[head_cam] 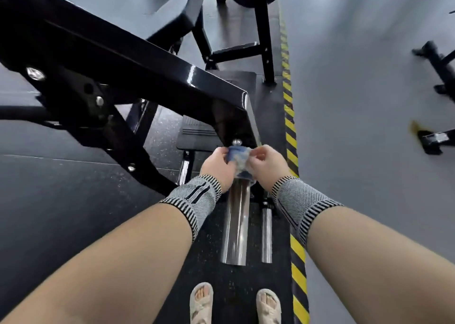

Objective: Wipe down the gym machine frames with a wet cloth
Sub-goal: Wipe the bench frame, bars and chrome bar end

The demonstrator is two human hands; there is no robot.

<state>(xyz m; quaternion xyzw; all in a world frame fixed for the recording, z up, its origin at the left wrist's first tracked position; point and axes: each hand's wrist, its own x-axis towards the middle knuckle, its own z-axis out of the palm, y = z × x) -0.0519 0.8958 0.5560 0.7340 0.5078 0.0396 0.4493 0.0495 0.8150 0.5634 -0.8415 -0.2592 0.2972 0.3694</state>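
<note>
Sandalled feet (235, 304) stand on black matting; above them a chrome sleeve (235, 227) juts toward us. At its far end the left hand (216, 167) and right hand (267, 164) both pinch a bunched blue-white cloth (238, 159), just below the black machine frame (138, 60)

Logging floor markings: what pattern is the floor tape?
Yellow-and-black diagonal stripes on the floor tape, head view.

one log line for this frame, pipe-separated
phase: handling cloth | left hand: grips cloth | right hand: pinches cloth | location: above chrome sleeve, beside black frame beam | frame contact: cannot tell
</note>
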